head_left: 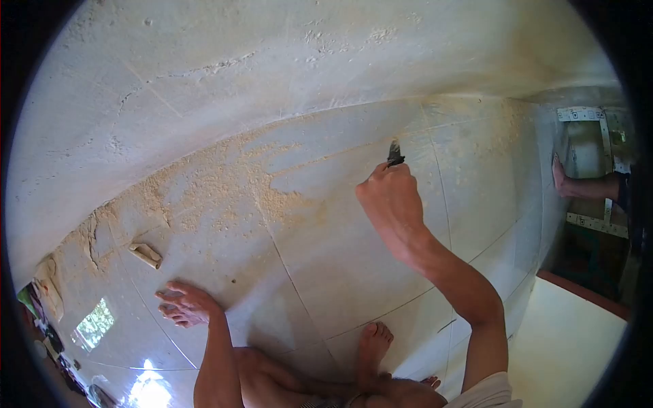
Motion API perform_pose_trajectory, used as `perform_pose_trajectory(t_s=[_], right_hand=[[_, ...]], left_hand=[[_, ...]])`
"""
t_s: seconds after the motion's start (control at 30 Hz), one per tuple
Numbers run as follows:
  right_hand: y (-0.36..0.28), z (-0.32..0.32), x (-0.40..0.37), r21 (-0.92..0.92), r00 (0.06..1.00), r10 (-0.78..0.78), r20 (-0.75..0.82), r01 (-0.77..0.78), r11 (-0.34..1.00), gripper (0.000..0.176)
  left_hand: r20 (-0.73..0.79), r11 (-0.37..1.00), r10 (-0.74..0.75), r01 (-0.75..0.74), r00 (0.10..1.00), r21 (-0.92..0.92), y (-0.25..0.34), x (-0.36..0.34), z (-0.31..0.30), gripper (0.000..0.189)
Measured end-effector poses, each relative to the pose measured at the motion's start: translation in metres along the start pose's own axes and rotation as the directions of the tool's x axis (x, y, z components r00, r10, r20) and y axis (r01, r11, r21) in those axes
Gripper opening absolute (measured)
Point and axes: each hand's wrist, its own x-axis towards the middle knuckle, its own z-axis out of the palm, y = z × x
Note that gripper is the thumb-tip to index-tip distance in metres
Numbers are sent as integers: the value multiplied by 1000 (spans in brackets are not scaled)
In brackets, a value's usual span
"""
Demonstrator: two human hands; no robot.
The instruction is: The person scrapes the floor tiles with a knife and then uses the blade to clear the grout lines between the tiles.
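Note:
My right hand (394,197) is closed in a fist around a small dark scraper (395,151), whose tip points away from me over the tiled floor (354,272). Most of its handle is hidden in my fingers. My left hand (187,304) is low over the tiles at the left, fingers spread and holding nothing. Just beyond it lies a curled piece of tan sheet (145,255). Pale crumbs and dust (272,200) are scattered on the floor along the foot of the wall (224,88).
The wall has cracks and rough patches. Another person's bare foot (559,175) is at the right, near a white metal frame (605,146). A pale panel with a brown edge (578,296) stands at lower right. Assorted items (51,340) lie at the far left.

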Motion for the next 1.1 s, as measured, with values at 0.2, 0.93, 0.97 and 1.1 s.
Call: perform_pose_trajectory(t_s=[0.2,0.93,0.97,1.1], right_hand=[[19,1,-12,28,980,69,-186,-65,997,2],[247,114,-4,835,960,235,156,-255,488,31],[252,112,-4,798,941,280,192,-316,513,32],[251,99,-14,529,888,460,-7,-387,755,32]], left_hand=[[-62,996,28,-22,998,88,-6,-7,6,64],[-61,999,13,-11,998,34,5,-5,-4,63],[-43,1000,9,-8,999,27,5,-4,-4,63],[-51,999,9,-7,999,40,0,-2,3,63]])
